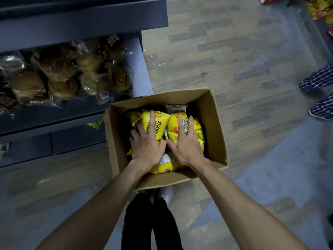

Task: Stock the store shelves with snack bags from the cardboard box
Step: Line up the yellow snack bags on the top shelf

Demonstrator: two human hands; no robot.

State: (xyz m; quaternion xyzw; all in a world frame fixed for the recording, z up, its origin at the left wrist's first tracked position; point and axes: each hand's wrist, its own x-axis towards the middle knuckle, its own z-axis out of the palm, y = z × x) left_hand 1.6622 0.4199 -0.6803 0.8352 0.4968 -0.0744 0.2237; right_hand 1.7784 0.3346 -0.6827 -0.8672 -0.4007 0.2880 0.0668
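Observation:
An open cardboard box (214, 123) stands on the floor in front of me, filled with several yellow snack bags. My left hand (146, 144) lies flat with fingers spread on one yellow bag (159, 126). My right hand (187, 143) lies the same way on the neighbouring yellow bag (173, 123). Neither hand has closed around a bag. More yellow bags (167, 166) show under my wrists. The dark store shelf (142, 73) is to the left of the box.
The shelf holds clear bags of brown buns (59, 73). A green packet (96, 124) pokes out on a lower shelf level. Another person's feet in checked shoes (319, 98) stand at the right. More snack packets (319, 8) lie at the top right. My own legs are below the box.

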